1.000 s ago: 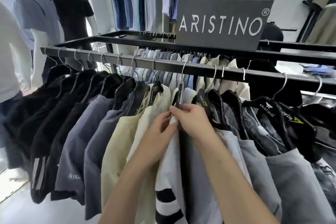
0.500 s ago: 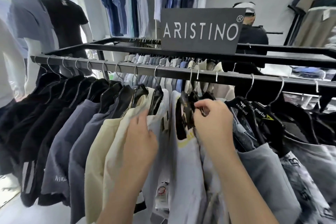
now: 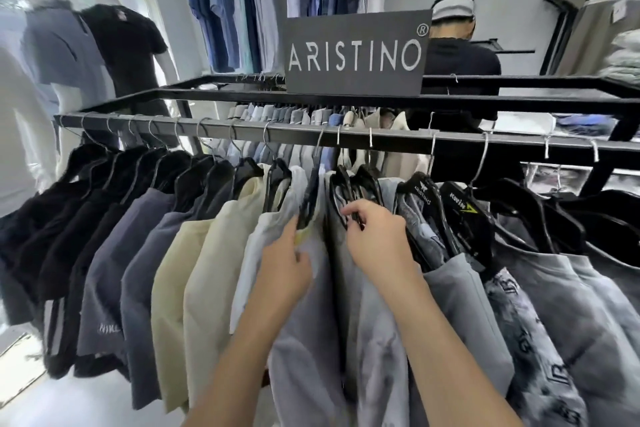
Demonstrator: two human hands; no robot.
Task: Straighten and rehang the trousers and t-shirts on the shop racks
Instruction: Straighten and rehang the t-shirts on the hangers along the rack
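- T-shirts hang in a tight row on the front rail of the black rack, each on a dark hanger with a metal hook.
- From the left end of this rail to the right end you see black ones, then slate grey ones, then 2 cream ones, then pale grey ones in the middle, then grey ones with a dark print.
- Your left hand is at the neck of a pale grey t-shirt near the middle of the rail. Its fingers are curled and grip the fabric just under that shirt's hanger.
- Your right hand is just beside it, on the right. Its fingertips pinch the shoulder of a black hanger, which hangs from the rail by its hook.
- The 2 hands are near each other but do not touch.
- A dark sign with the word ARISTINO stands on the top bar of the rack, behind the front rail.
- Under the sign a second row of light garments hangs at the back side of the rack. I cannot tell if they are trousers.
- A person in a black top stands behind the sign, partly hidden by it.
- 2 mannequins stand beyond the left end of the rack, 1 in a black t-shirt and 1 in a grey-blue top.
- Blue and white shirts hang on the far wall.
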